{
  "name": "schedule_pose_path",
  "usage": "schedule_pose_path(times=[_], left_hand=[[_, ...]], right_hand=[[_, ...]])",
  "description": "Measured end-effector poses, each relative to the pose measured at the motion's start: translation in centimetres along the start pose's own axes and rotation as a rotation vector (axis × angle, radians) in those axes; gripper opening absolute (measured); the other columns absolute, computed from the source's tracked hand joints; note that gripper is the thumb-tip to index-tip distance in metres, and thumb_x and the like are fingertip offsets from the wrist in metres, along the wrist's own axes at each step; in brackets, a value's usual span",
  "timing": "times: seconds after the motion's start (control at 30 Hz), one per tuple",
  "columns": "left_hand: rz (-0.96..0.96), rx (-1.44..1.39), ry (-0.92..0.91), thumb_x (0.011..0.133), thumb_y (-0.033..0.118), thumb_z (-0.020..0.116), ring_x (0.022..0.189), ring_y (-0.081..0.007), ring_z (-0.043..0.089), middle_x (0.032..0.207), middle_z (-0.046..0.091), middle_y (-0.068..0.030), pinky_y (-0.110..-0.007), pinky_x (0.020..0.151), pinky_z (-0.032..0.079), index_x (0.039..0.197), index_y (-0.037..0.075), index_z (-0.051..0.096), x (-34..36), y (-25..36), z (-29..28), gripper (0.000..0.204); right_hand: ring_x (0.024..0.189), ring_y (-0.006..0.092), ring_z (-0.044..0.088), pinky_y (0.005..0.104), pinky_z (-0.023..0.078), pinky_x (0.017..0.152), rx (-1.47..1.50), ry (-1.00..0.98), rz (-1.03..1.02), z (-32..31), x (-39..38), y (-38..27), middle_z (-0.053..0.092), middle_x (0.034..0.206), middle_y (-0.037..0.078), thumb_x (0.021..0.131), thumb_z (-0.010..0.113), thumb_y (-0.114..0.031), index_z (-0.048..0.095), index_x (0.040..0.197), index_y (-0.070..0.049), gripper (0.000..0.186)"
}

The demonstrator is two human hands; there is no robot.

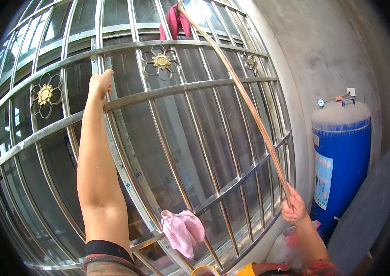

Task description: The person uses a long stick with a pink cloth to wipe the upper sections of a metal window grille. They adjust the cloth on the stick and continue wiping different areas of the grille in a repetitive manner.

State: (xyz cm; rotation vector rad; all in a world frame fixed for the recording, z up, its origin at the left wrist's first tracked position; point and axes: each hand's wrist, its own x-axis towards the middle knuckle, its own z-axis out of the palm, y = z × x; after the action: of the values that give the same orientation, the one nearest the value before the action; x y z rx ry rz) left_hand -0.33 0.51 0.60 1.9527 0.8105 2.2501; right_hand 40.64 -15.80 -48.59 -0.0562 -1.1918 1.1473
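My left hand (100, 85) is raised and wrapped round an upright bar of the shiny metal window grille (153, 94), between its two upper cross rails. Low on the right, my right hand (294, 208) grips the lower end of a long wooden stick (245, 94). The stick slants up and leftward across the front of the grille. At its top end is a dark pink cloth (175, 22), near the upper bars; how the cloth and stick are joined cannot be made out. A light pink cloth (183, 231) hangs over a lower rail of the grille.
Glass panes stand behind the bars, and gold flower ornaments (161, 61) sit between the upper rails. To the right, a tall blue tank (342, 156) with a dusty top and a gauge (320, 103) stands by the grey wall (314, 50). A pale bag (283, 244) lies below my right hand.
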Motion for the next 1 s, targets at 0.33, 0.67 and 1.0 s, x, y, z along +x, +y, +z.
schedule_pose_path(times=[0.33, 0.67, 1.0], left_hand=[[0.0, 0.04, 0.024, 0.077, 0.022, 0.059, 0.046, -0.0112, 0.043, 0.058, 0.047, -0.0024, -0.029, 0.044, 0.037, 0.082, 0.0, 0.051, 0.0, 0.0, 0.1, 0.024], [-0.031, 0.083, 0.022, 0.081, 0.026, 0.059, 0.049, -0.0079, 0.039, 0.061, 0.042, 0.0012, -0.024, 0.045, 0.036, 0.079, 0.007, 0.049, -0.5, 0.4, 0.1, 0.021], [-0.031, 0.096, 0.021, 0.081, 0.025, 0.059, 0.049, -0.0079, 0.039, 0.061, 0.042, 0.0007, -0.024, 0.045, 0.037, 0.079, 0.007, 0.048, -0.5, 0.5, 0.1, 0.021]], right_hand=[[0.033, 0.0063, 0.029, 0.022, 0.027, 0.028, 0.002, -0.084, -0.029, -2.6, -1.5, -0.5, 0.034, 0.051, 0.002, 0.098, 0.042, -0.028, 0.018, 0.146, -0.026, 0.053], [0.032, 0.0074, 0.03, 0.0227, 0.028, 0.028, -0.067, 0.021, -0.116, -3.1, -2.4, -2.3, 0.034, 0.05, 0.002, 0.099, 0.04, -0.025, 0.018, 0.146, -0.025, 0.052], [0.032, 0.0049, 0.029, 0.0195, 0.027, 0.027, -0.376, 0.227, -0.154, -1.4, 3.0, -8.6, 0.036, 0.05, -0.001, 0.098, 0.042, -0.021, 0.021, 0.146, -0.02, 0.052]])
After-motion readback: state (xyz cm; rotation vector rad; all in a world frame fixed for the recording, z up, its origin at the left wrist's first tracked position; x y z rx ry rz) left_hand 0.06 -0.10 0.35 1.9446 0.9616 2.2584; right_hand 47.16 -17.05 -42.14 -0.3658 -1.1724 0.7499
